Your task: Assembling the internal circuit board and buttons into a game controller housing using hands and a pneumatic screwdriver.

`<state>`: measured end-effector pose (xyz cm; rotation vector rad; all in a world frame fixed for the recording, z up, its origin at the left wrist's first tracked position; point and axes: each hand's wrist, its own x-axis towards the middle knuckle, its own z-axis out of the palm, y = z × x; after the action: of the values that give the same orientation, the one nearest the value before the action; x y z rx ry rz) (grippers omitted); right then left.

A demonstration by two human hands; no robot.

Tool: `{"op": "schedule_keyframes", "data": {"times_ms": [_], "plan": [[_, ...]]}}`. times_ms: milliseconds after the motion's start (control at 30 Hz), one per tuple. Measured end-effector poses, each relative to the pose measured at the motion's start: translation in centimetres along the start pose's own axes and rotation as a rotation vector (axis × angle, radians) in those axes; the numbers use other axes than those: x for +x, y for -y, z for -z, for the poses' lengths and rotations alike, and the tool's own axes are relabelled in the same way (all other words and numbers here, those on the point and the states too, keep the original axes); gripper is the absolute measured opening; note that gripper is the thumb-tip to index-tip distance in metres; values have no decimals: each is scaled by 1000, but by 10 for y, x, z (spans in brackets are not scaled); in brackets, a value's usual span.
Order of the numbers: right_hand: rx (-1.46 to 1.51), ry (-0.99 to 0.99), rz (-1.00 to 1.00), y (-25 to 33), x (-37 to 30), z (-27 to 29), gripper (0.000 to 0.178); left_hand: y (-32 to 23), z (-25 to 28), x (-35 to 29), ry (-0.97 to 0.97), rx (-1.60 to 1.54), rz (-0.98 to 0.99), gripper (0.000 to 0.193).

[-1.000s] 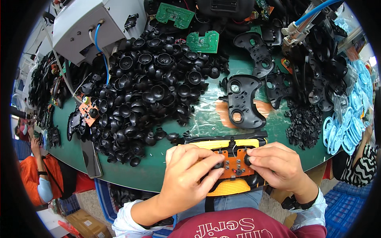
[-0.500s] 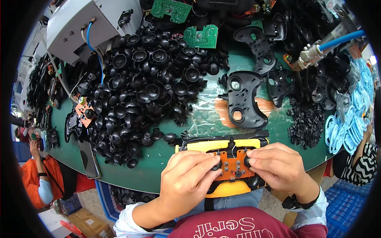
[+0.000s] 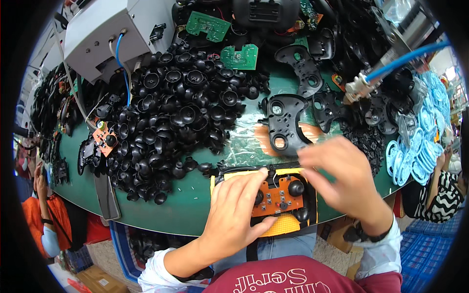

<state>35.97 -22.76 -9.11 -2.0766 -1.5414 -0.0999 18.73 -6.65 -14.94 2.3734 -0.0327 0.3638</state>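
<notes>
In front of me an orange circuit board (image 3: 276, 196) sits in a black game controller shell on a yellow padded holder (image 3: 283, 226). A round black thumbstick cap (image 3: 296, 188) stands on its right side; another cap (image 3: 259, 197), on the left, is partly covered by my fingers. My left hand (image 3: 233, 207) holds the controller's left end, fingers along the far side and thumb near the board's lower edge. Raised above the right end, my right hand (image 3: 339, 178) is blurred by motion, its thumb and fingers apart with nothing seen between them.
A large heap of black thumbstick caps (image 3: 171, 117) covers the table's left. Beyond the holder lie black controller shells (image 3: 286, 124) and green circuit boards (image 3: 239, 57). Light-blue plastic parts (image 3: 415, 156) lie at right, under a metal tool with a blue hose (image 3: 359, 88). Other people sit at both sides.
My right hand has let go of the right thumbstick cap and lifted up and away. My left hand has moved from pinching the left cap to grasping the controller's left end.
</notes>
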Motion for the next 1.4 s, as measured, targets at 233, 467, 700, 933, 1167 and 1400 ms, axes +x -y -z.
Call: {"op": "schedule_keyframes", "data": {"times_ms": [233,467,700,933,1167,1400], "plan": [[-3,103,-130,-20,24,-6,11,7,50,-15,-245,-93,202,72],[1292,104,-365,4,4,38,14,0,56,25,-189,-1255,289,84],[145,71,60,7,-17,5,18,20,95,-22,-257,-1283,355,52],[136,128,81,13,-32,-28,18,23,97,-74,173,-1207,489,44],[291,147,111,17,-14,-2,43,12,84,-58,-76,-1144,538,48],[42,-37,88,59,1,2,80,-20,59,4,-209,-1223,458,42]]}}
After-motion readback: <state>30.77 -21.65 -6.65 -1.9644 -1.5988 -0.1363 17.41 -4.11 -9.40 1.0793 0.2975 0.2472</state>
